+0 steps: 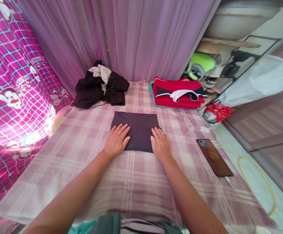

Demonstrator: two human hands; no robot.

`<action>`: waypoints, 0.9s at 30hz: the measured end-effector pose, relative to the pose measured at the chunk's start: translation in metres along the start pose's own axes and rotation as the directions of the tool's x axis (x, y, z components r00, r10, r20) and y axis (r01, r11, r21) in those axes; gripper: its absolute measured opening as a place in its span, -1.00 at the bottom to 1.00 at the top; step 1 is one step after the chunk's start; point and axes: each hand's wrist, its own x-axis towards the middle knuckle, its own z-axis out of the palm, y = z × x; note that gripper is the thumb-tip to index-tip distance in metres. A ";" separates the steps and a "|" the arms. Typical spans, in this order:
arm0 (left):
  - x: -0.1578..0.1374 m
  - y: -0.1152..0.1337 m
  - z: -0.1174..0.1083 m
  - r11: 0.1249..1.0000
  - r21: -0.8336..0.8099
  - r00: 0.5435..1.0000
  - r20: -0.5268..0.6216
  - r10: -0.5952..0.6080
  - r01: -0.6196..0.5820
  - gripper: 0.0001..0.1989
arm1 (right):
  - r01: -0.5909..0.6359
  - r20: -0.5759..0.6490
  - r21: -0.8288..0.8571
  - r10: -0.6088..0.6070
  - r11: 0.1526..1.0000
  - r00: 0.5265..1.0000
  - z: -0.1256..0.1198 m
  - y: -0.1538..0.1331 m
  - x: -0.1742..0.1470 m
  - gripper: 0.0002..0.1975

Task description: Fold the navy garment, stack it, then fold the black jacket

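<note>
A dark grey garment (140,131), folded into a flat rectangle, lies on the checked cloth (146,175) in front of me. My left hand (117,138) rests flat on its left side, fingers stretched out and pointing away from me. On the right edge lies my right hand (160,142), also flat with fingers extended. A small black-and-white bit of the garment shows by the right fingertips. Both palms face down, and neither hand grips anything.
A rumpled heap of dark clothes (100,86) sits at the back left. Folded red and teal clothes (178,94) are stacked at the back right. A phone (214,157) with a cable lies on the right. Purple curtains (141,39) hang behind; pink patterned fabric (17,84) hangs at left.
</note>
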 end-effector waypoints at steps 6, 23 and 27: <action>-0.034 -0.027 0.001 0.999 0.005 0.999 0.006 -0.032 0.032 -0.45 | 0.015 -0.054 0.032 -0.013 0.999 0.998 0.003 0.002 -0.001 -0.53; -0.058 -0.044 -0.010 0.996 -0.046 0.997 -0.014 0.076 -0.077 -0.39 | 0.210 -0.016 0.274 -0.213 0.939 0.977 -0.015 0.044 -0.032 -0.42; -0.059 -0.050 -0.015 0.998 -0.006 0.998 0.009 0.058 -0.058 -0.47 | 0.192 0.048 0.210 -0.206 0.959 0.977 -0.025 0.051 -0.039 -0.45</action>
